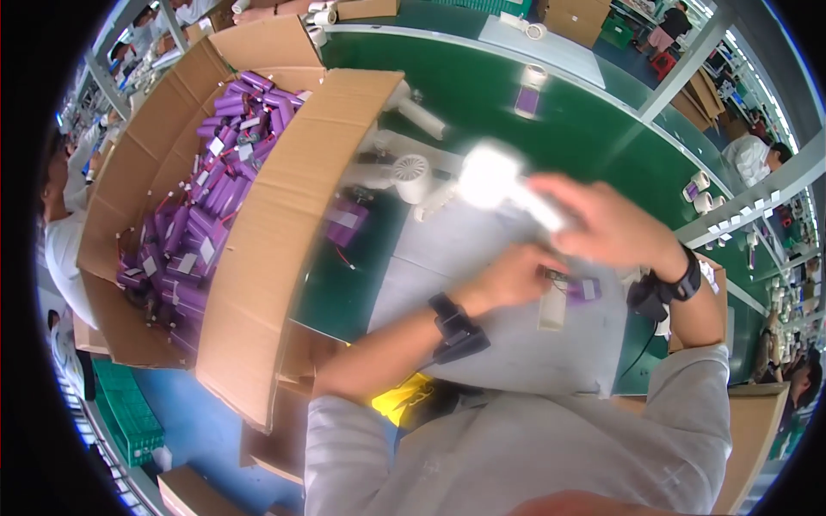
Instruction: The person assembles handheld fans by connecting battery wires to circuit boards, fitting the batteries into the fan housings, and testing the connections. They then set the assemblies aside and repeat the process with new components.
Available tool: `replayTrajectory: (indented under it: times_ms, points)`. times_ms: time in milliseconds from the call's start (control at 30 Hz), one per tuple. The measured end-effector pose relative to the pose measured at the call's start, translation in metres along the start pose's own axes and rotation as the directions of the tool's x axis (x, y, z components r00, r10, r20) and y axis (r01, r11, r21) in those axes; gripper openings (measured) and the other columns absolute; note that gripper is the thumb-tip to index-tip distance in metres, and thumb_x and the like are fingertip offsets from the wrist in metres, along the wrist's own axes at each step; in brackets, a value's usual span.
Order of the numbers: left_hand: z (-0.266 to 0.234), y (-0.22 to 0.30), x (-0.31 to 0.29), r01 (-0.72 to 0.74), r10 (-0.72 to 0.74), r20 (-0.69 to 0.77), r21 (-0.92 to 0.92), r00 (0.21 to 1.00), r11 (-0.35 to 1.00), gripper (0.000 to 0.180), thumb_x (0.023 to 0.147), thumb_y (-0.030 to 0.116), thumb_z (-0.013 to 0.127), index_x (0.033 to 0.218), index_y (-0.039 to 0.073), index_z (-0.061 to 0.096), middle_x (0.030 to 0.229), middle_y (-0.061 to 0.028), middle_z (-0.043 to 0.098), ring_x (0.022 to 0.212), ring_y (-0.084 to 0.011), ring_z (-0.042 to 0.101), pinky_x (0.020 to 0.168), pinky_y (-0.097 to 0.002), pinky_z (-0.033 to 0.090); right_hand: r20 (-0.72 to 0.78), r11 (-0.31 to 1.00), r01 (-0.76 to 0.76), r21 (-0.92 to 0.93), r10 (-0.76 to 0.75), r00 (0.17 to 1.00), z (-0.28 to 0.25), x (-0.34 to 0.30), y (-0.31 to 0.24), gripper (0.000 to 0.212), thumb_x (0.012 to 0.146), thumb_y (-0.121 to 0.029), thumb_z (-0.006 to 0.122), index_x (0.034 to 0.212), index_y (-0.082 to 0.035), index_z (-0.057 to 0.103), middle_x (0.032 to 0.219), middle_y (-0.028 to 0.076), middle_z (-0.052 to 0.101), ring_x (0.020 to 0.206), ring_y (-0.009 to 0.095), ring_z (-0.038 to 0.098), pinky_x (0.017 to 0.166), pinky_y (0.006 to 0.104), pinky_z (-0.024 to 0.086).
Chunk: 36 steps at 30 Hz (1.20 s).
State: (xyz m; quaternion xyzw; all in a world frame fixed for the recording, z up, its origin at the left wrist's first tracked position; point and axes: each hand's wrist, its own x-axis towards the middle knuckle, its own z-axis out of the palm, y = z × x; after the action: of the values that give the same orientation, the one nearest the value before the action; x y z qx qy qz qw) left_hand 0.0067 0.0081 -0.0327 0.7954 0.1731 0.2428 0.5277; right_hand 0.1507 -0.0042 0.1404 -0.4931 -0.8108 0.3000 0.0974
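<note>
My right hand (607,219), smeared a little by motion, grips the slim handle of a white handheld fan (492,176). The fan's round head is blurred and points to the far left, above the grey mat. Lower down, my left hand (516,277) has its fingers drawn together over the mat, beside some thin wires. What they pinch is hidden. Right by these fingers lie a pale, narrow casing piece (551,308) and a purple battery pack (587,290). Another white fan (411,177) with a round grille rests left of the held one, among other white fan parts.
A cardboard box (297,215) full of purple battery packs (206,202) stands at the left. One purple pack (346,222) with a red wire lies beside it on the green table (340,288). A white fan with a purple part (528,95) lies farther back.
</note>
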Motion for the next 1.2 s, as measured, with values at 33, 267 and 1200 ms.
replayTrajectory:
  times_ms: [33,267,1200]
  points:
    - [0.000,0.014,-0.008,0.021,-0.052,-0.122,-0.248,0.991,0.969,0.035,0.074,0.002,0.066,0.108,0.010,0.073,0.096,-0.0133,0.069,0.078,-0.0243,0.066,0.074,-0.0351,0.054,0.051,0.994,0.105,0.007,-0.105,0.993,0.008,-0.001,-0.002,0.063,0.079,-0.017,0.060,0.140,-0.007,0.045,0.075,0.012,0.059,0.058,0.024,0.060,0.053,0.0344,0.047]
    - [-0.015,0.007,-0.017,0.114,-0.116,-0.064,-0.032,0.991,0.993,0.035,0.074,0.002,0.066,0.108,0.011,0.073,0.096,-0.0119,0.068,0.078,-0.0231,0.066,0.074,-0.0343,0.053,0.220,0.854,0.391,-0.343,-0.332,0.917,0.079,0.047,-0.019,0.059,0.082,-0.019,0.065,0.138,-0.014,0.048,0.097,0.018,0.060,0.077,0.033,0.063,0.067,0.0419,0.051]
    - [-0.010,0.008,-0.003,0.107,-0.105,0.030,-0.050,0.994,0.993,0.039,0.076,-0.005,0.067,0.111,0.011,0.072,0.096,-0.0072,0.066,0.077,-0.0167,0.063,0.071,-0.0286,0.052,-0.453,0.982,-0.155,-0.110,0.090,0.887,0.116,-0.116,0.079,0.017,0.076,-0.007,0.073,0.091,0.000,0.067,0.108,0.015,0.065,0.090,0.033,0.063,0.077,0.0397,0.053]
